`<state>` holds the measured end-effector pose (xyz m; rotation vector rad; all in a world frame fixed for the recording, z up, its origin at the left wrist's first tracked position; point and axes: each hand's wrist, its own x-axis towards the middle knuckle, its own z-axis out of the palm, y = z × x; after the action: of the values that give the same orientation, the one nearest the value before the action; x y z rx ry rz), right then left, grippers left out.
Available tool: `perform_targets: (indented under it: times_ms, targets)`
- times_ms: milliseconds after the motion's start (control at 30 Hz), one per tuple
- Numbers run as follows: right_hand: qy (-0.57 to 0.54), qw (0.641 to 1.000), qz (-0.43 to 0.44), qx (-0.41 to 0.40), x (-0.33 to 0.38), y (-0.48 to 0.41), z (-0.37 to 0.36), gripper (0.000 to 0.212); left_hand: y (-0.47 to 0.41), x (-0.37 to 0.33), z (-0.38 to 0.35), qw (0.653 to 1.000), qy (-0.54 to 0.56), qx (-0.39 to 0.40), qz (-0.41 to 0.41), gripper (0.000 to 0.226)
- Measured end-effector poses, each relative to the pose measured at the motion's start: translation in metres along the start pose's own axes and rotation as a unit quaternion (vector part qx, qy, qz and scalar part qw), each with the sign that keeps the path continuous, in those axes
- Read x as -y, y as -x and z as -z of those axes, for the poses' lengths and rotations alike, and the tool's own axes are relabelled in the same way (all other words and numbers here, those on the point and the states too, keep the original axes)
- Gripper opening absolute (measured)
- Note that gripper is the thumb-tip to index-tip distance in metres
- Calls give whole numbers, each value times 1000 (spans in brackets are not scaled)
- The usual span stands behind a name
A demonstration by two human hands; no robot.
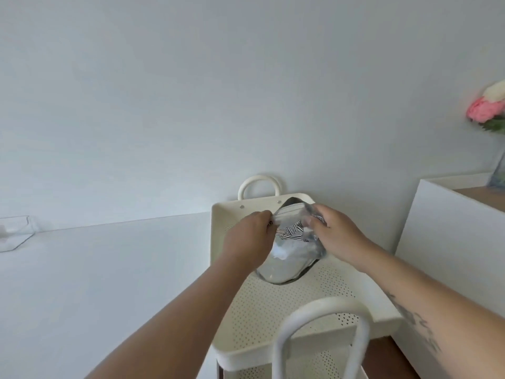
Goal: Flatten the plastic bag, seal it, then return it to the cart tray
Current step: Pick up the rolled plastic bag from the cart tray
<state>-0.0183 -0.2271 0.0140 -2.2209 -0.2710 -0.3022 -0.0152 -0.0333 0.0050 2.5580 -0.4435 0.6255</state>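
Note:
A clear plastic bag [287, 258] with striped and white cloth inside hangs over the cream perforated cart tray [273, 305]. My left hand [250, 236] pinches the bag's top edge at its left corner. My right hand [332, 231] grips the top edge at the right corner, crumpling the plastic there. The bag's lower end touches or hovers just above the tray floor; I cannot tell which. Its top strip is stretched between both hands.
A white table [95, 283] lies to the left with a clear box [16, 232] at its far edge. A white cabinet [451, 236] stands right, bearing a vase of flowers [489, 110]. The cart's near handle [322, 332] arches in front, the far handle [259, 184] behind.

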Motion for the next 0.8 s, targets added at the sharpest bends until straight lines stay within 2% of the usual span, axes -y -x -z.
perform_targets:
  times_ms: [167,300,500,800]
  targets:
    - [-22,999,35,-21,57,-7,11,27,-9,-4,52,998,-17,-63,16,35]
    - [-59,996,66,-15,97,-14,-3,22,0,14,92,993,-9,-113,39,27]
    - [-170,983,73,18,145,-14,-66,17,41,73,140,983,20,-131,128,33]
    - [-158,980,91,86,179,8,-180,18,124,142,162,956,-2,-186,225,38]
